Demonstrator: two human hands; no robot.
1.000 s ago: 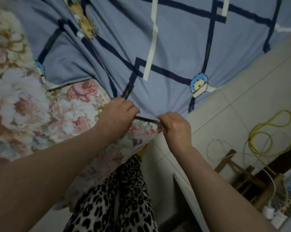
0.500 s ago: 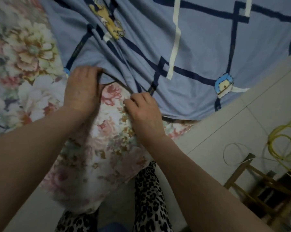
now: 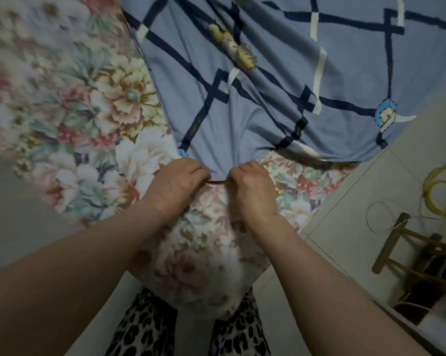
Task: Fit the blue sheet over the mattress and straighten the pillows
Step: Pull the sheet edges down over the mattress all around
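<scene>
1. Both hands are working at the corner of the bed: the left hand is clenching the hem of the blue sheet, fingers curled under and knuckles up.
2. Just to its right, the right hand is gripping the same hem in a closed fist, and a short dark strip of edging is stretching taut between the two fists.
3. Beyond the knuckles, the blue sheet is spreading away over the bed, gathering into folds that are converging on the two grips; its navy lines, cream bars and small cartoon patches are showing across it.
4. Under and around both hands, the floral mattress is lying uncovered, running far out to the left of the left hand and showing as a narrow band to the right of the right hand; its rounded corner is bulging toward the person below the wrists.
5. Below the forearms, leopard-print trousers are showing against the mattress corner.
6. Well to the right of the right hand, a wooden stool is standing on the pale tiled floor, with a yellow cable looping just beyond it.
7. No containers or pillows are showing in this view.
</scene>
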